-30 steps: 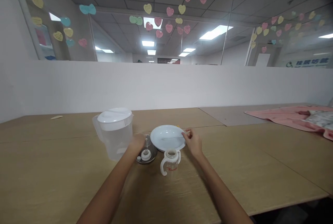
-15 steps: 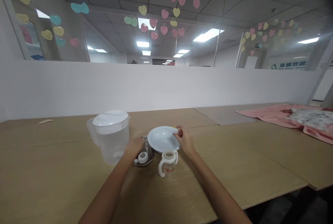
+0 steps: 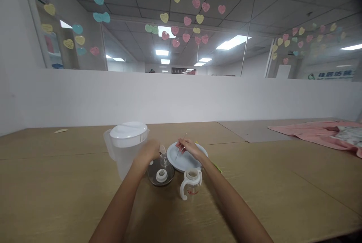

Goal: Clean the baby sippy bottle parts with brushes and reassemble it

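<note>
My right hand (image 3: 188, 147) is closed on a thin metal stick (image 3: 177, 155), held over the light-blue plate (image 3: 185, 162). My left hand (image 3: 149, 151) is beside the pitcher, near a small clear container (image 3: 163, 160) with a pale round top; its fingers are blurred and partly hidden. Below it lies a dark tray (image 3: 154, 173) bearing a white ring with a bottle nipple (image 3: 161, 175). The clear baby bottle (image 3: 193, 187) with white handles stands upright and uncapped in front of the plate.
A lidded clear pitcher (image 3: 126, 156) stands left of the tray. Something thin and green (image 3: 217, 167) shows right of the plate. A pink cloth (image 3: 308, 133) lies at the far right, and a white wall (image 3: 181, 98) runs behind the table.
The view has shifted, moving the scene right. My right hand has moved from the plate's right rim over its middle with the stick. The small clear container now stands clearer of my left hand.
</note>
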The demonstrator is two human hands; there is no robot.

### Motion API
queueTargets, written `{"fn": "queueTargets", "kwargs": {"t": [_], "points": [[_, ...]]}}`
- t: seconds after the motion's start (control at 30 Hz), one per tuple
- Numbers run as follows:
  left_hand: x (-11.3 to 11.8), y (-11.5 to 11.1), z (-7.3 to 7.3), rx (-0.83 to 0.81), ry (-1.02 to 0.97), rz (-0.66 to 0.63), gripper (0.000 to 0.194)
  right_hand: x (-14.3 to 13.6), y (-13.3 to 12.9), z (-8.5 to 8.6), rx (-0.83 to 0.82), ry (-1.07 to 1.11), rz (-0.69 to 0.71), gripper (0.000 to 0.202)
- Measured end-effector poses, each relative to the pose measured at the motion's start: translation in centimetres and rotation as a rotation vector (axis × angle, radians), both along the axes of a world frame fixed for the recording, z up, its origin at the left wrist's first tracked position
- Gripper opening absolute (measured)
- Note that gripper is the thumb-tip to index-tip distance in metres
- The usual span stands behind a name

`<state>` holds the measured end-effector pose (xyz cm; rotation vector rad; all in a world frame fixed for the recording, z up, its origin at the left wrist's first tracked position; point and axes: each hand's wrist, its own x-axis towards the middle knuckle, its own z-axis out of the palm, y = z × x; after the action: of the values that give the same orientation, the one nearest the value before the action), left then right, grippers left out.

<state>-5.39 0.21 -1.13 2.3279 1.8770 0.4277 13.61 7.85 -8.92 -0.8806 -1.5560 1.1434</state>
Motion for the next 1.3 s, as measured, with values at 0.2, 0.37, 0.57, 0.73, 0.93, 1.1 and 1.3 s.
{"fn": "queueTargets", "kwargs": {"t": [0.2,0.37,0.57,0.73,0.93,1.1,1.3], "points": [[0.7,-0.5,1.5,0.102,-0.191,-0.227,0.009,1.3,-2.4,3.7,0.213,0.255,-0.189,0.06],[3.8,0.5,-0.3,-0.027,-0.779,-0.363,0.014,3.9,-6.8,9.2,0.368,0.544,-0.339,0.056],[6.9,1.0,-3.0,-0.219,-1.053,-0.326,0.025,3.5,-7.8,8.4,0.397,0.571,-0.263,0.047],[7.2,1.6,-4.2,-0.148,-0.956,-0.335,0.025,3.8,-7.2,5.3,0.272,0.698,-0.108,0.027],[7.3,1.4,-4.6,-0.018,-0.844,-0.326,0.035,5.5,-6.4,3.1,0.137,0.862,-0.104,0.017],[7.3,1.2,-4.6,0.028,-0.804,-0.362,0.038,5.3,-5.7,2.2,0.121,0.782,-0.186,0.029],[7.3,1.2,-4.2,0.082,-0.662,-0.394,0.036,3.8,-7.0,2.1,0.343,0.535,-0.431,0.041]]}}
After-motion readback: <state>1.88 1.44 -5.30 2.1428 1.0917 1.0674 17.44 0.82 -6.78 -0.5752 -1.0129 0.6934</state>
